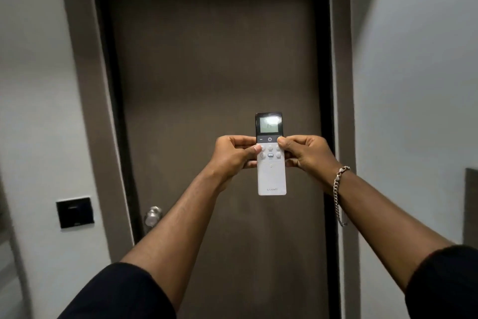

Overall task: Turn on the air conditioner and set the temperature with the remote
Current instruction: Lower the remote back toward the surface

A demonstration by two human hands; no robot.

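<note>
A slim white remote (271, 179) with a black top and a lit display is held upright in front of me, at arm's length. My left hand (232, 154) grips its left edge, thumb resting on the upper left button. My right hand (302, 153) grips the right edge, with the thumb tip on the black strip to the right of the power symbol. A chain bracelet hangs on the right wrist. The digits on the display are too blurred to read. No air conditioner is in view.
A closed brown door (207, 65) fills the view behind the remote, with a round metal knob (153, 216) at its lower left. A black wall switch plate (75, 212) sits on the white wall to the left. A white wall stands on the right.
</note>
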